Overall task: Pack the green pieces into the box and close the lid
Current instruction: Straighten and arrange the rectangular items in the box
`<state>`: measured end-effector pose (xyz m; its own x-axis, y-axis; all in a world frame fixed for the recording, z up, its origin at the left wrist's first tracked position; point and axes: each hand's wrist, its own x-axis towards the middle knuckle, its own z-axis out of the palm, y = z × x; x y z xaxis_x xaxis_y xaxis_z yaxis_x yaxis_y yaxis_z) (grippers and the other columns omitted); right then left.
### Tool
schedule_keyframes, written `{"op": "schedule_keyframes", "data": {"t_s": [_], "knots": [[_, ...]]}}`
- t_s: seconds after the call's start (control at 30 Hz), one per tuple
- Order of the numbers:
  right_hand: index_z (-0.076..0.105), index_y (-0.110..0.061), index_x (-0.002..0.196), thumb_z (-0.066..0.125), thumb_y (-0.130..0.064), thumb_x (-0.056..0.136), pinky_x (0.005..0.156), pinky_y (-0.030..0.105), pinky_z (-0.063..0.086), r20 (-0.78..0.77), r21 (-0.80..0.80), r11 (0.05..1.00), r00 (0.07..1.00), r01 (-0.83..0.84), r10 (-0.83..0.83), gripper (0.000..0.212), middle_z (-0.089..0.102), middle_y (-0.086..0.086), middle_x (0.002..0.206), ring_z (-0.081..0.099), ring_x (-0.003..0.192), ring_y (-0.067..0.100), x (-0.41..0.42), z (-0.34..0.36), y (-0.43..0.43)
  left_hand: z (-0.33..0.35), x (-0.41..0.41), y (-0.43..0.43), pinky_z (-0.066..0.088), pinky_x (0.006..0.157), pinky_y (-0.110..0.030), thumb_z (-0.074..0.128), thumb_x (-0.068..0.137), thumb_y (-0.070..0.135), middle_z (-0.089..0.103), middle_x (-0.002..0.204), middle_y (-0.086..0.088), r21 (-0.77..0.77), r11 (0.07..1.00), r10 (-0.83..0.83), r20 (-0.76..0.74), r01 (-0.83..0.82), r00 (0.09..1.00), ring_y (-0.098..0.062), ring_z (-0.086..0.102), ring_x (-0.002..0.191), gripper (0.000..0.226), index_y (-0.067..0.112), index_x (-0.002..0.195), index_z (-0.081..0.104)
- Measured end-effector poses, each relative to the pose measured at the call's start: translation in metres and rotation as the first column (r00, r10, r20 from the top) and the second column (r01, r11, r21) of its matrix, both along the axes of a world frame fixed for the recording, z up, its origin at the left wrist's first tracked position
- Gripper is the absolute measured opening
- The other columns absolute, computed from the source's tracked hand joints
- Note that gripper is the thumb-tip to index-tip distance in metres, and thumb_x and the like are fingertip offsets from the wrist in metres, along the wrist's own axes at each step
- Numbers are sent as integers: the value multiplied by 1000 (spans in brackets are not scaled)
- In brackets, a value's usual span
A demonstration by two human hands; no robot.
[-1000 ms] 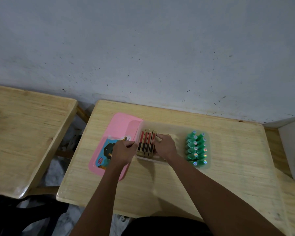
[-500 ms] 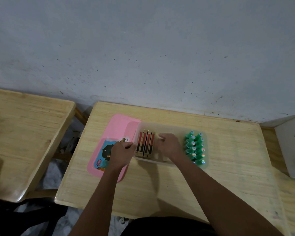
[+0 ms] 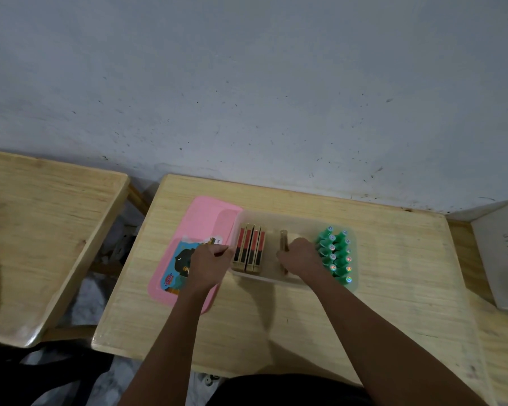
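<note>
A clear plastic box (image 3: 294,219) lies on the wooden desk. Several green pieces (image 3: 336,254) stand packed in two rows at its right end. Several red-and-gold slim cartons (image 3: 250,247) stand side by side at its left end. My right hand (image 3: 301,256) is inside the box, fingers closed on one slim gold carton (image 3: 283,240) held upright just left of the green pieces. My left hand (image 3: 208,262) grips the box's left wall. The pink lid (image 3: 206,218) with a picture sticker lies flat to the left, partly under the box.
A second wooden desk (image 3: 41,230) stands to the left across a gap. A white board with writing (image 3: 505,253) leans at the right edge. The wall rises directly behind the desk (image 3: 393,288).
My right hand has moved right, away from the group of cartons, carrying one carton toward the green pieces. My left hand has stayed at the box's left wall.
</note>
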<state>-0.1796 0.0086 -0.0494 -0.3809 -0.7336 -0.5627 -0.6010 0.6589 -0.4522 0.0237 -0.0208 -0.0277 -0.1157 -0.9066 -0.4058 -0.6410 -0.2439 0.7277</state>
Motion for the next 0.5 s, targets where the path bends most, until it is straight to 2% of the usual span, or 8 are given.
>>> {"op": "schedule_keyframes", "data": {"t_s": [0.1,0.13,0.23,0.33,0.43,0.5], "knots": [[62,-7,64,56,-23,86,59,37,54,219,-56,988,967,147,-132,28,56,4,57,56,58,20,-2,2,0,1,1,-1,39,53,-13,57,94,25,63,64,7,-3,1000,-3,-10,3,1000,-4,56,58,25,8,103,73],[65,-4,70,55,-22,88,63,37,57,307,-42,977,933,209,-187,27,58,6,63,56,62,19,-3,3,0,0,1,-1,39,53,-14,57,94,25,64,64,6,-7,1000,-7,-9,7,1000,-5,56,58,25,8,102,73],[66,5,98,54,-21,90,56,28,53,490,45,942,815,333,-311,29,64,8,81,60,72,18,-5,6,4,1,1,-2,39,51,-13,57,94,24,63,62,7,-21,1000,-19,8,19,1000,-5,55,55,24,8,100,73],[67,-3,102,55,-20,91,59,27,46,551,73,929,762,361,-340,24,68,2,80,61,68,13,-6,11,5,1,1,-2,38,50,-13,57,94,24,60,58,9,-28,999,-25,16,25,1000,-4,52,51,25,5,95,73],[66,-9,107,60,-25,91,60,29,44,530,41,935,786,352,-319,24,65,3,85,56,69,13,-5,8,6,1,1,-1,38,50,-14,57,94,23,60,57,9,-23,999,-29,8,30,1000,-5,52,51,23,8,92,73],[62,-14,106,66,-26,88,56,28,43,518,1,935,799,355,-305,22,65,6,83,54,62,14,-5,5,7,2,1,0,38,51,-16,56,94,23,59,56,8,-18,999,-36,0,36,999,-6,51,51,22,12,84,73]]}}
